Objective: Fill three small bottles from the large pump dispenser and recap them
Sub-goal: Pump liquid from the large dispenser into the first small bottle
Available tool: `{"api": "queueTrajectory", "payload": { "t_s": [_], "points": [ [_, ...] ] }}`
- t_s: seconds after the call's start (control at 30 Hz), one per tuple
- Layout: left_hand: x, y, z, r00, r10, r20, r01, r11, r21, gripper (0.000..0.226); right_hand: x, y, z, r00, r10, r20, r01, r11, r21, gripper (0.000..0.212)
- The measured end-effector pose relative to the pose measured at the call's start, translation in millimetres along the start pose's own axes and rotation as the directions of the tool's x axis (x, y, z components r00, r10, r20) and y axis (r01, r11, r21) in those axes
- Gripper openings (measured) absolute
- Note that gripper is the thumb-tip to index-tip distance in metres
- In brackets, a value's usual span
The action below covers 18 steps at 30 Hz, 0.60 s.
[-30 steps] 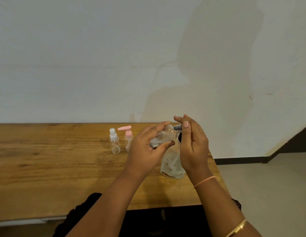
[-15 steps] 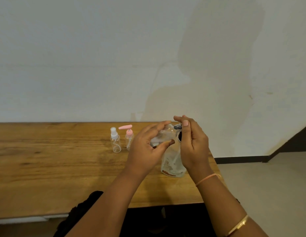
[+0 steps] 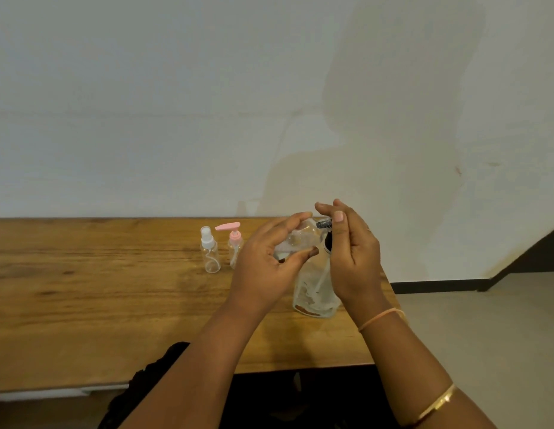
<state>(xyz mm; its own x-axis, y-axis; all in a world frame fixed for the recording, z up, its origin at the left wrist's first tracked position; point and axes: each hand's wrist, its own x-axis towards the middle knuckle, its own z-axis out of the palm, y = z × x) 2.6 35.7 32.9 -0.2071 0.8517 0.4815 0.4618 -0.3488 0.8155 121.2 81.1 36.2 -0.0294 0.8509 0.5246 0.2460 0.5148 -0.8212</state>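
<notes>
Left of the large pump dispenser (image 3: 315, 292), a white-capped spray bottle (image 3: 210, 253) and a pink-pump bottle (image 3: 234, 247) stand side by side on the wooden table (image 3: 84, 289). Your left hand (image 3: 266, 261) grips a small clear bottle (image 3: 295, 241), tilted at the dispenser's nozzle. Your right hand (image 3: 351, 252) curls over the black pump head (image 3: 324, 224), fingers closed on it.

Wooden worktop (image 3: 84, 305) against pale stained wall (image 3: 176, 103); grey floor (image 3: 486, 320) right, dark skirting (image 3: 439, 286) at wall foot.
</notes>
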Motion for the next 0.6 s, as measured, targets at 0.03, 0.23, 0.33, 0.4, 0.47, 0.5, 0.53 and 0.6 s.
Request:
{"api": "queueTrajectory", "payload": {
  "t_s": [0.03,0.23,0.33,0.4,0.47,0.5,0.53,0.6],
  "points": [
    [0.1,0.6,-0.4,1.0,0.008,-0.004,-0.008,1.0,-0.002,0.054,-0.2,-2.2,-1.0,1.0,0.005,-0.002,-0.005,1.0,0.014,0.028],
    [3.2,4.1,-1.1,0.997,0.069,-0.024,-0.069,0.997,-0.027,0.054,2.1,-10.2,-3.6,1.0,-0.027,0.007,0.027,0.999,-0.04,0.028],
    [1.7,0.1,2.1,0.999,0.046,-0.024,-0.046,0.999,-0.017,0.054,0.6,-2.3,-0.7,0.999,-0.037,-0.023,0.036,0.998,-0.045,0.027],
    [-1.1,-2.9,3.2,0.999,0.027,-0.016,-0.027,1.0,-0.011,0.054,-1.5,2.0,0.5,0.999,-0.041,-0.021,0.04,0.998,-0.058,0.028],
    [-4.2,-4.9,3.5,1.0,0.01,-0.018,-0.01,1.0,-0.01,0.053,-4.0,3.2,0.9,0.999,-0.037,-0.01,0.036,0.996,-0.078,0.029],
    [-4.8,-3.7,3.3,1.0,0.009,-0.017,-0.009,1.0,-0.015,0.053,-4.9,1.6,-0.3,0.999,-0.034,-0.012,0.033,0.997,-0.075,0.029],
    [-4.4,-2.0,3.1,1.0,0.015,-0.019,-0.016,1.0,-0.019,0.054,-4.8,-0.7,-1.7,0.999,-0.033,-0.019,0.031,0.998,-0.062,0.028],
    [-2.9,2.4,3.0,0.999,0.04,-0.026,-0.041,0.999,-0.016,0.054,-2.4,-5.6,-4.7,0.999,-0.029,-0.022,0.029,1.0,-0.011,0.028]
  ]
}}
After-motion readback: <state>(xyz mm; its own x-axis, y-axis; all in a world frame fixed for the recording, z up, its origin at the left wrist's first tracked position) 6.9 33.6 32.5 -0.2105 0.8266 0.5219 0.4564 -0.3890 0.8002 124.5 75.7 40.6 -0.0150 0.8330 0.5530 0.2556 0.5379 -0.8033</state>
